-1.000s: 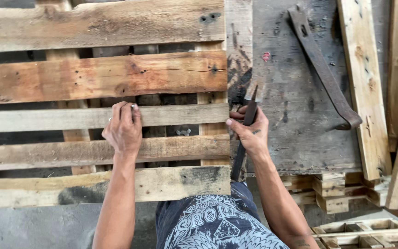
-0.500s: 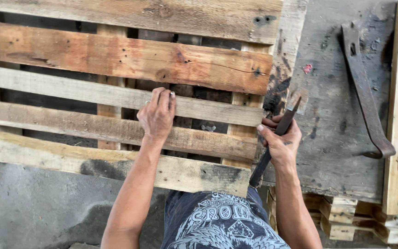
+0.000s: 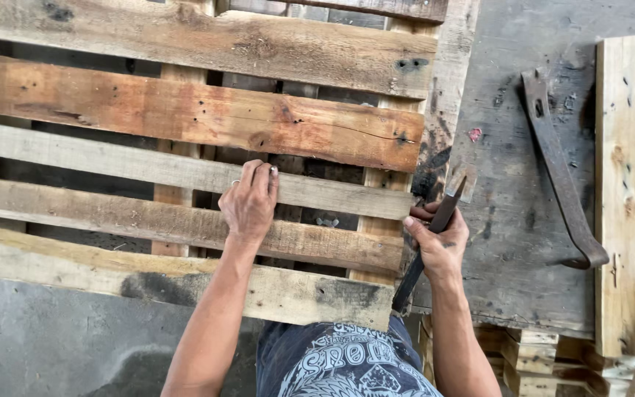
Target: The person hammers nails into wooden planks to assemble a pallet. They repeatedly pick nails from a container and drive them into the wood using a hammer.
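Note:
A wooden pallet (image 3: 185, 117) of worn slats lies in front of me. My left hand (image 3: 250, 202) rests palm down across two of its pale slats, fingers curled over the upper one. My right hand (image 3: 436, 239) grips the dark handle of a hammer (image 3: 435, 228) at the pallet's right end. The hammer's head sits against the end of a slat near the dark-stained stringer.
A rusty flat pry bar (image 3: 556, 165) lies on a grey board surface (image 3: 508, 242) to the right. Loose planks (image 3: 620, 184) lie along the far right. Stacked wood blocks (image 3: 531, 356) sit at the lower right. Grey concrete floor (image 3: 53, 338) shows at the lower left.
The view has shifted so the pallet and hands sit more to the right and lower. My left hand stays on the slats. My right hand keeps the hammer at the pallet's end.

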